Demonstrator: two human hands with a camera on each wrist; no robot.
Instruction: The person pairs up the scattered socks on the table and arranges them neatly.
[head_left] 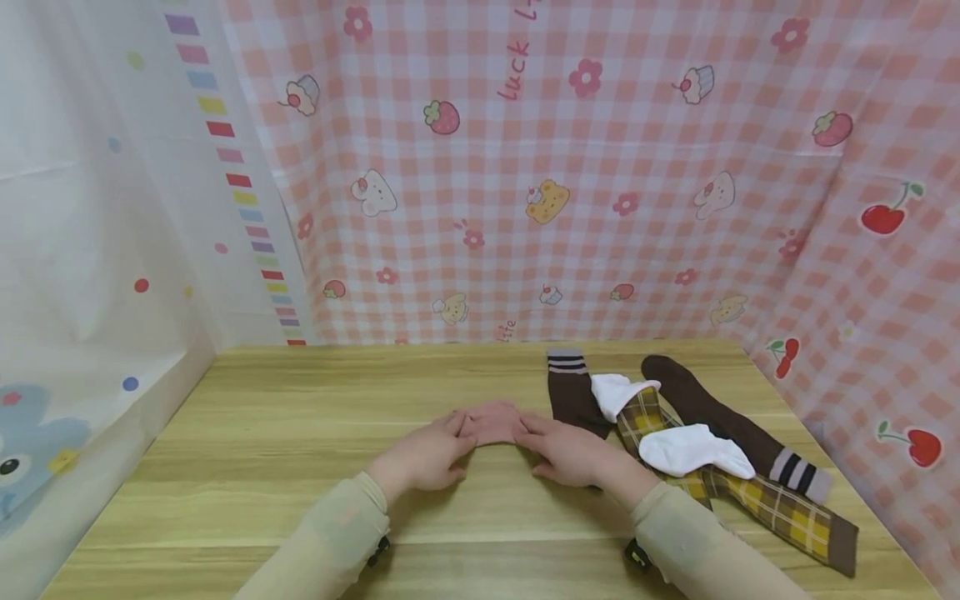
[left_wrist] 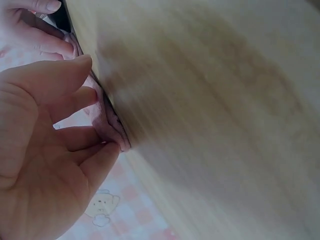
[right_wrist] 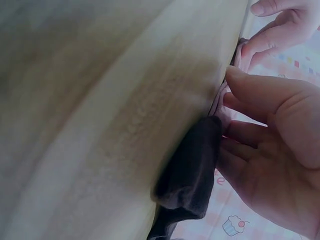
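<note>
bearing pink fabric [head_left: 493,422], the wood-grain table [head_left: 285,450] fronts checked drapery [head_left: 495,158].

Head view: positioned above the near side of the wooden tabletop [head_left: 300,508], facing forward and down. It is the farthest back and widest, covering both sleeves [head_left: 330,525], the tabletop's far edge and the checked curtain [head_left: 480,167] beyond.

Left wrist view: close in on the palm side of the left hand [left_wrist: 55,145], looking low along the tabletop toward the far side, rolled sideways.

Right wrist view: equally close to the palm side of the right hand [right_wrist: 275,135], also facing the far side, rolled the opposite way.

Shared coverage: both wrist views, like the head view, include both hands, the pink cloth [head_left: 495,422] and part of the curtain.
</note>
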